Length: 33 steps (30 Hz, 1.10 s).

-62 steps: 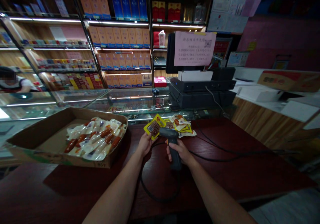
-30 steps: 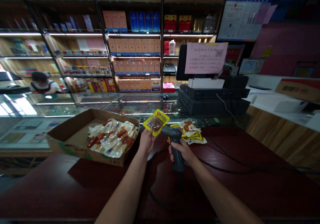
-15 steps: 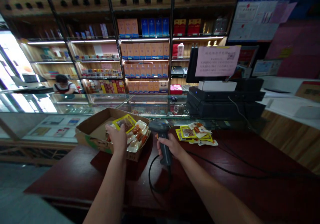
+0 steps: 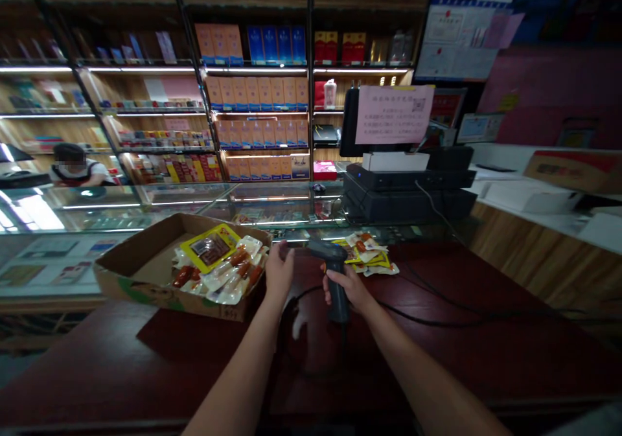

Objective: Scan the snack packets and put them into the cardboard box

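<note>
And there goes the yellow packet (image 4: 210, 247), now lying on the sausage packets (image 4: 233, 277) in the cardboard box (image 4: 131, 282), left of centre! The left hand (image 4: 279, 271) is empty, fingers loosely open, while the right hand (image 4: 347, 290) has its fingers clamped round the barcode scanner (image 4: 326, 249).

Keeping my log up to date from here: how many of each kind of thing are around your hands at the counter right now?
Hands, left hand and right hand: 2
Black handheld barcode scanner: 1
Open brown cardboard tray: 1
Yellow-backed plastic snack packet on top in the tray: 1
Loose heap of yellow and clear plastic packets, packets too overlapped to count: 1
Total: 6
</note>
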Available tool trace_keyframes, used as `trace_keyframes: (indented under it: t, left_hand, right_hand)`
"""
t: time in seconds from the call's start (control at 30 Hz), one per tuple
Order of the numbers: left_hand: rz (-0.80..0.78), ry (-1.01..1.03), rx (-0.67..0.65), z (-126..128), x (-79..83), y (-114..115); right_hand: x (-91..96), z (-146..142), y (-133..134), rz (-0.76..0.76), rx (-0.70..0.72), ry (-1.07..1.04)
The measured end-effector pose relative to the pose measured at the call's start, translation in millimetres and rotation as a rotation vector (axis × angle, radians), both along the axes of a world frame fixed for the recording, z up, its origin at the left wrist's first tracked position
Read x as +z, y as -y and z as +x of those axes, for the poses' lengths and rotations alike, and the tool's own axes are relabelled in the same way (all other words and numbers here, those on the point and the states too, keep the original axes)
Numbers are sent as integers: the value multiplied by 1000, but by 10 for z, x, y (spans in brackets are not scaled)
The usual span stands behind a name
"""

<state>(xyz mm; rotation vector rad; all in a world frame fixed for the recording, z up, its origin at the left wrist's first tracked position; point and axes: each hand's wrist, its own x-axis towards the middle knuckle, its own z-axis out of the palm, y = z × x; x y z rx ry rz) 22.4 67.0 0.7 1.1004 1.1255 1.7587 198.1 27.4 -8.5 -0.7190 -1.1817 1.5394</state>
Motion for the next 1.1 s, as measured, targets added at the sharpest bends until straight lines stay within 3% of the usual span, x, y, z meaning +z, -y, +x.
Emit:
trace_keyframes:
  t: [0.1,0.23,0.3,0.4,0.6,0.73,0.93,1.1]
  left_hand:
    - [-315,-40,-304,436,-305,-195]
    - [-583,196,-569,903,-528,-388]
    - [-675,372,-579,1079,-555,-475]
    - [-725,567,-485,1311,-558,-604]
    - [-711,508,-278,1662,-586,-721]
    - [-646,391,-162,1530,-610,-647]
    - [-287,-70,-106,816,-725,-516]
    - [-146,131,-112,627,-791,-448]
  right_hand:
    - [-147,333,-26,-15,-125,14]
    - [-336,680,-61,-32,-305,-55]
    - [-392,770,-86,-36,-364,-87]
    - [-423,808,-122,-26,-400,-104]
    - [-418,748,-122,-24,-355,-94]
    - [-396,728,-97,-41,-333,-81]
    - [-383,700,-78,-63,-182,-74]
    - [-428,635,-42,-85,14,-46]
